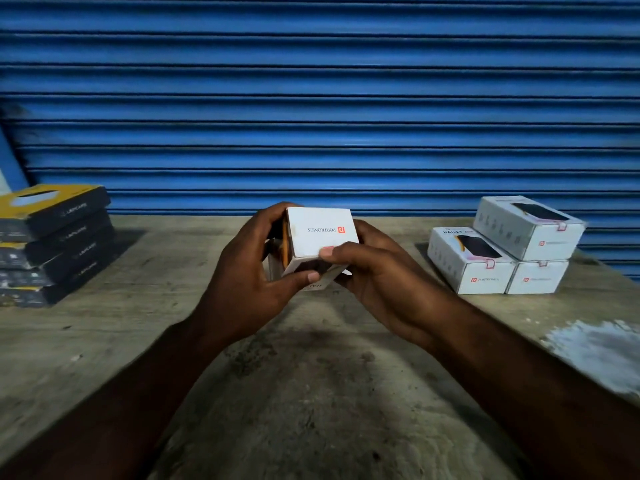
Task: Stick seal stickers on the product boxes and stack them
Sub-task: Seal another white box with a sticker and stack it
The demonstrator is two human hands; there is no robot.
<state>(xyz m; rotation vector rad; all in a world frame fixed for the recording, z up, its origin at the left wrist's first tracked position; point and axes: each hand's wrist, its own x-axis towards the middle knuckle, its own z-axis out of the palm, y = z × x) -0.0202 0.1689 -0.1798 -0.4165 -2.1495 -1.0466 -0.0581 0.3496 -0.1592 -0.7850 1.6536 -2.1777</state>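
Both my hands hold a white product box (320, 233) above the middle of the table, its end face with an upside-down red logo turned toward me. My left hand (249, 271) wraps its left side, thumb under the lower edge. My right hand (374, 268) grips the right side, thumb pressing a reddish seal sticker (329, 249) at the lower edge of the end face. At the right, three white boxes (502, 251) of the same kind are stacked, two below and one on top, each with a red seal on its end flap.
A pile of several flat black and yellow boxes (52, 244) stands at the left of the worn wooden table (311, 393). A blue roller shutter (311, 98) closes off the back. A whitish patch (599, 348) marks the table at the right.
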